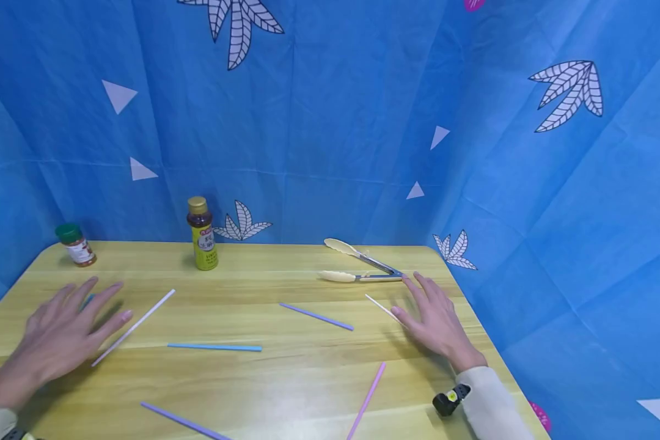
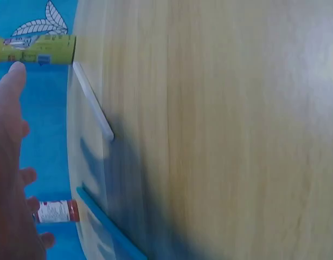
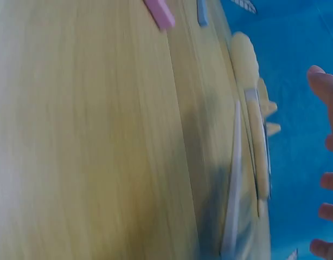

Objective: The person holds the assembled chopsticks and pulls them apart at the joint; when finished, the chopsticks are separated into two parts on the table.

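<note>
My left hand hovers with spread fingers above the left part of the wooden table. Beneath it lies a teal straw-like stick, mostly hidden by the hand in the head view. A white stick lies just past its thumb. On the right, my other hand is also spread, holding nothing. Its fingertips appear close to the joined end of the tongs, whose arms are spread apart; contact cannot be told. Another white stick lies partly under that hand.
Between the hands lie a blue stick, a purple stick, a pink stick and, at the front, another purple stick. A yellow-labelled bottle and a green-capped jar stand at the back, before a blue curtain.
</note>
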`<state>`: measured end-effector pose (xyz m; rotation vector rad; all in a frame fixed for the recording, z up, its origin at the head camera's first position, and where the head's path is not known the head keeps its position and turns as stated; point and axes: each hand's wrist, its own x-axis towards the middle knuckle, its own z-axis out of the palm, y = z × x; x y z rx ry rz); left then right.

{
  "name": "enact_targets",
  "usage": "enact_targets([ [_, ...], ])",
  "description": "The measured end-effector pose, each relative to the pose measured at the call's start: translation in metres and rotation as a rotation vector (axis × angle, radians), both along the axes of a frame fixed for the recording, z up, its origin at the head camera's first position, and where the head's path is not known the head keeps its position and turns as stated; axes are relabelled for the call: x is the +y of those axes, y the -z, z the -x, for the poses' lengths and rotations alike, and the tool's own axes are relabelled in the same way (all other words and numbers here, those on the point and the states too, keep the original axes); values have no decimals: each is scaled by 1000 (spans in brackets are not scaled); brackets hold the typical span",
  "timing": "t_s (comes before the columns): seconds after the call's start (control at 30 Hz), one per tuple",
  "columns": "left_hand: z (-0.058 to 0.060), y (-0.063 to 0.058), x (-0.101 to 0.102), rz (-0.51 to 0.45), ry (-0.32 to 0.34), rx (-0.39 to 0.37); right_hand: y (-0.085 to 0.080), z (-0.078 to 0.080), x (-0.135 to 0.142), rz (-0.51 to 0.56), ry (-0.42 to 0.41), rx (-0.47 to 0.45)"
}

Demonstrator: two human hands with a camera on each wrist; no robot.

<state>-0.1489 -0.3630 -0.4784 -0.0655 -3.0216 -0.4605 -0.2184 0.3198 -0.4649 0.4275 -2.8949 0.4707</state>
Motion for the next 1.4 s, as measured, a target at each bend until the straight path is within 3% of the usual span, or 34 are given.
enact_targets([
  [0.33, 3, 0, 23, -216, 234, 233, -3, -3, -48, 127, -115, -3],
  [0.47, 3, 0, 34, -285, 297, 262, -7, -5, -73, 178, -166, -4],
  [0.8, 1, -5, 64, -308, 333, 116, -13, -9, -138, 231, -277, -25],
  [1.07, 2, -2, 80, -279, 404, 159, -12, -16, -194, 287, -419, -95],
  [1.4, 7, 3, 88, -244, 425, 73, -2, -27, -246, 253, -554, -194],
])
